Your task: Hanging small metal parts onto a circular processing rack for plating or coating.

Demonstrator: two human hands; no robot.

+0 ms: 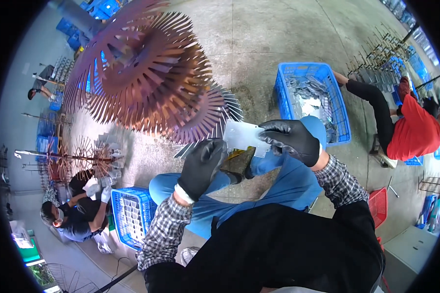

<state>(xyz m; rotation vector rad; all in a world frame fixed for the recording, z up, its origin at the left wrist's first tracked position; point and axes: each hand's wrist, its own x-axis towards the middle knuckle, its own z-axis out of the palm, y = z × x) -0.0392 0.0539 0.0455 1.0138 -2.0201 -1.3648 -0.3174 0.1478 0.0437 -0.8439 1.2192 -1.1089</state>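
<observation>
Between my two black-gloved hands is a flat, pale grey metal plate point(243, 135). My left hand point(203, 163) is closed at the plate's left edge, the fingers curled and the thumb on top. My right hand point(292, 140) pinches the plate's right end between thumb and fingers. Just beyond my hands stands a large rack of tiered, coppery metal fins point(146, 68), fanned out in rings. Its lowest tier carries paler grey plates point(232, 106) close to the plate I hold. Part of the plate is hidden behind the gloves.
Right of my knees, a blue crate point(347, 124) holds many loose metal plates. Another blue crate point(120, 215) at left holds stacked pieces. A person in red point(413, 129) sits at right; a masked person point(85, 215) works at left by another rack point(78, 156). A red basket point(378, 207) stands behind my right arm.
</observation>
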